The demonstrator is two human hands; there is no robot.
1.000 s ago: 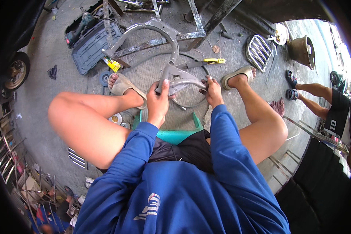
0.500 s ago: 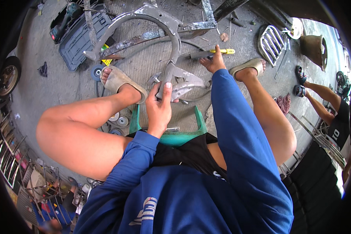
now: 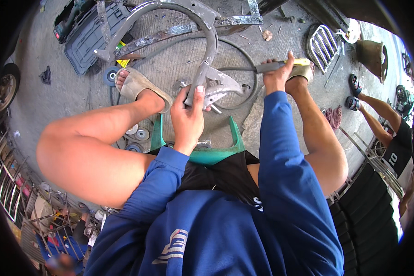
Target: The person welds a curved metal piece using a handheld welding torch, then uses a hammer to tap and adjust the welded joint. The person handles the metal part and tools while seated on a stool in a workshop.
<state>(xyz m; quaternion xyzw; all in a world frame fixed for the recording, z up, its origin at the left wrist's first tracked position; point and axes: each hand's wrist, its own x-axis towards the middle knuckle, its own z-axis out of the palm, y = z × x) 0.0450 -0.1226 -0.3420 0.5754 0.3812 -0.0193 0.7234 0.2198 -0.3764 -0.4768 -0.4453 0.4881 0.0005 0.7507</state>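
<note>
My left hand [image 3: 187, 122] is closed around the lower end of a grey metal frame [image 3: 211, 39], with the thumb pressed along it. The frame curves up and away in a large arc, and a bracket with a pointed arm [image 3: 223, 87] sticks out to the right of my grip. My right hand [image 3: 276, 78] grips what looks like a welding electrode holder [image 3: 269, 67], grey with a yellow end [image 3: 301, 62]. A dark cable [image 3: 237, 69] runs up to its grey end from the left. The holder is apart from the frame, near my right sandal.
Rusty, paint-spattered metal bars [image 3: 170, 33] lie under the arc. An open grey tool case [image 3: 94, 39] and a grinding disc [image 3: 111, 75] are at left. A green stool [image 3: 211, 156] is below me. A slatted metal grille [image 3: 322, 48] and another person's legs [image 3: 382, 112] are at right.
My right hand has moved right with the electrode holder, away from the frame, drawing the cable along. My left hand keeps its grip; the view has shifted slightly.
</note>
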